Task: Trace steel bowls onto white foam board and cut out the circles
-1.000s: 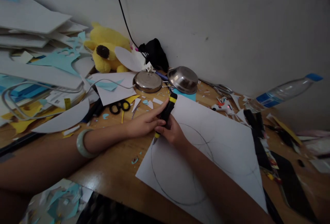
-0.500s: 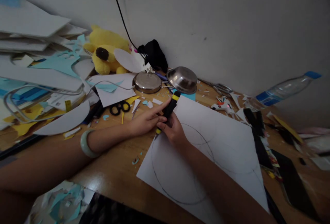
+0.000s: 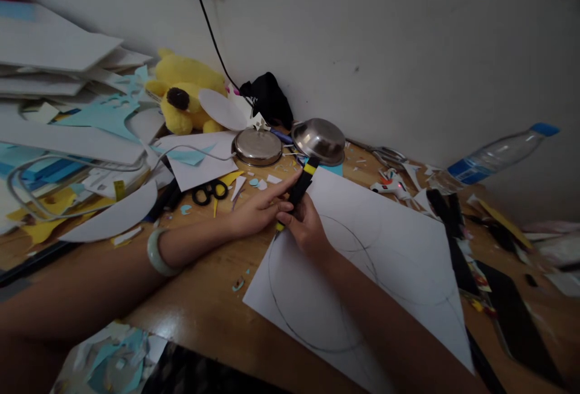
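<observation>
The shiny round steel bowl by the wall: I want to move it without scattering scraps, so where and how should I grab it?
I'd span its domed sides, thumb opposite fingers, from above and slightly right. The steel bowl lies upside down, rim low; the white wall rises behind and a flat, round metal container sits to its left.

A black-and-yellow cutter (image 3: 301,187) is held in the right hand (image 3: 308,228) and touched by the left hand (image 3: 257,213), its tip set at the drawn circle on a white board (image 3: 408,249). Black-handled scissors (image 3: 209,192) are seen on the tabletop (image 3: 199,297).
</observation>
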The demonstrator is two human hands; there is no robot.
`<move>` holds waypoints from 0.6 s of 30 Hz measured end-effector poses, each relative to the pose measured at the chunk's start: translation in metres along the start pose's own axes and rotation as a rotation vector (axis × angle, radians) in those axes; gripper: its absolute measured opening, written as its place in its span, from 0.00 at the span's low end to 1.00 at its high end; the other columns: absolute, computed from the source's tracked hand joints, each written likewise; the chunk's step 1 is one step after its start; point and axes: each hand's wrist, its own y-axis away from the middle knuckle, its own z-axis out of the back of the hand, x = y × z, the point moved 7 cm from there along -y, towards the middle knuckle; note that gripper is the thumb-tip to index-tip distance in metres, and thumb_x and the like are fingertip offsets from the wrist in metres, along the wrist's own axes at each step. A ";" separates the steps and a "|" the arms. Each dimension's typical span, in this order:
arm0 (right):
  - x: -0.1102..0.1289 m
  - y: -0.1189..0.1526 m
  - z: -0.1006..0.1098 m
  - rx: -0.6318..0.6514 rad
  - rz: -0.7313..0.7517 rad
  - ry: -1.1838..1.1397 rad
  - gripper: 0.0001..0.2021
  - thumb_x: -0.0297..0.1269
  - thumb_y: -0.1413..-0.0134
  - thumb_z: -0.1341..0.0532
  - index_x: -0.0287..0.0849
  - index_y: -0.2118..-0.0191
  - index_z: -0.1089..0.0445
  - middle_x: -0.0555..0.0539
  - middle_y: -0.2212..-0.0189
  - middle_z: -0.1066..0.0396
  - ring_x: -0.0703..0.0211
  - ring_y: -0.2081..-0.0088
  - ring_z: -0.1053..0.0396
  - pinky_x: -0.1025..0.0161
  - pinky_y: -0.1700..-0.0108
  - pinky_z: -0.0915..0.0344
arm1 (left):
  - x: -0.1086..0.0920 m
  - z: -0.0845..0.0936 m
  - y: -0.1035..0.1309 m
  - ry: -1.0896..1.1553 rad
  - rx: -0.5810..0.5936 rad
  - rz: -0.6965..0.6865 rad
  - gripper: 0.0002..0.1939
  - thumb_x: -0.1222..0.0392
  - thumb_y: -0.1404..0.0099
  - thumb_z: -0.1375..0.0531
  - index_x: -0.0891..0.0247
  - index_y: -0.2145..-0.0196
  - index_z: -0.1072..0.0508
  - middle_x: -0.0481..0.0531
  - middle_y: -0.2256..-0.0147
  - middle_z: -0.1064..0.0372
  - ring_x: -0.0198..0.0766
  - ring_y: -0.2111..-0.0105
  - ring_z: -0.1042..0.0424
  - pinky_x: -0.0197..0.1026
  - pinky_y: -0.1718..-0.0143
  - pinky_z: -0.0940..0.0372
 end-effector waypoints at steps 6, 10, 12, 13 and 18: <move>0.002 -0.004 0.002 0.043 0.027 0.044 0.26 0.42 0.54 0.37 0.46 0.49 0.45 0.43 0.53 0.36 0.53 0.49 0.37 0.53 0.45 0.41 | 0.000 0.001 0.002 -0.051 -0.034 -0.025 0.32 0.62 0.36 0.48 0.50 0.37 0.56 0.46 0.36 0.59 0.45 0.38 0.55 0.49 0.37 0.58; -0.001 -0.012 0.001 0.158 -0.022 0.048 0.28 0.43 0.56 0.35 0.46 0.50 0.45 0.42 0.50 0.36 0.52 0.47 0.38 0.52 0.44 0.41 | 0.004 0.006 0.003 -0.095 -0.065 0.032 0.33 0.61 0.35 0.48 0.53 0.36 0.57 0.49 0.36 0.60 0.45 0.37 0.57 0.50 0.37 0.60; -0.003 -0.014 0.002 0.180 -0.040 0.031 0.29 0.43 0.58 0.34 0.45 0.50 0.44 0.42 0.50 0.36 0.52 0.47 0.37 0.52 0.45 0.40 | 0.005 0.009 0.004 -0.098 -0.041 0.057 0.33 0.60 0.34 0.49 0.54 0.36 0.58 0.51 0.36 0.59 0.46 0.38 0.55 0.51 0.38 0.58; -0.003 -0.015 0.002 0.176 -0.044 0.019 0.29 0.42 0.58 0.34 0.45 0.50 0.44 0.42 0.51 0.35 0.51 0.47 0.37 0.52 0.46 0.38 | 0.004 0.010 0.005 -0.103 -0.012 0.057 0.33 0.59 0.34 0.48 0.54 0.36 0.58 0.51 0.36 0.59 0.46 0.38 0.54 0.51 0.38 0.56; -0.004 -0.010 0.006 0.091 -0.068 0.012 0.27 0.39 0.58 0.34 0.45 0.52 0.44 0.44 0.59 0.31 0.52 0.55 0.32 0.53 0.54 0.33 | 0.002 0.007 0.013 -0.171 0.203 0.009 0.43 0.64 0.41 0.42 0.52 0.36 0.63 0.53 0.35 0.61 0.48 0.38 0.55 0.51 0.39 0.54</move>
